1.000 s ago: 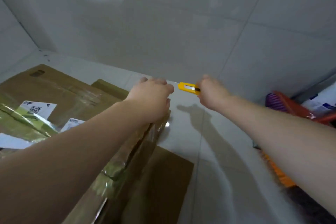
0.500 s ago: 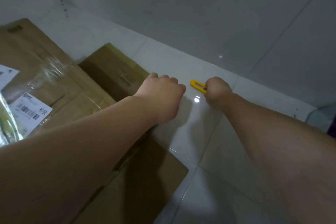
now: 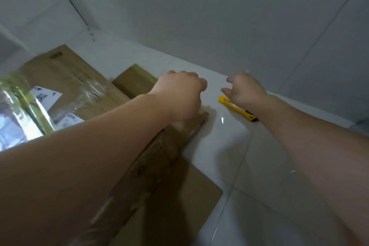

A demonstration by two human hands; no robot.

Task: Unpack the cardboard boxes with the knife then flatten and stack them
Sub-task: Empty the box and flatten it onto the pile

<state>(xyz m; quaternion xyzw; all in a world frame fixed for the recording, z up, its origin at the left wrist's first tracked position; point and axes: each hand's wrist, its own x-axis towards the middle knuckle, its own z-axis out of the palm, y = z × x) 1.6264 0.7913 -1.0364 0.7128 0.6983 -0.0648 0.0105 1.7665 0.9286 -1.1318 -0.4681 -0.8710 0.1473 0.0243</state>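
Currently: yellow knife lying on the floor, right hand above it, fingers loose, holding nothing. Left hand, fingers curled, pressing on flattened cardboard boxes; grip unclear.

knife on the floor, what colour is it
Yellow, with a dark end; the knife shows in the head view.

Dim, cool, even light. Soft shadows fall on the tiled floor below both forearms. Small glare specks sit on the floor just beside the knife. Left of the knife, motion blur smears the plastic wrap. Tile lines bow near the edges.
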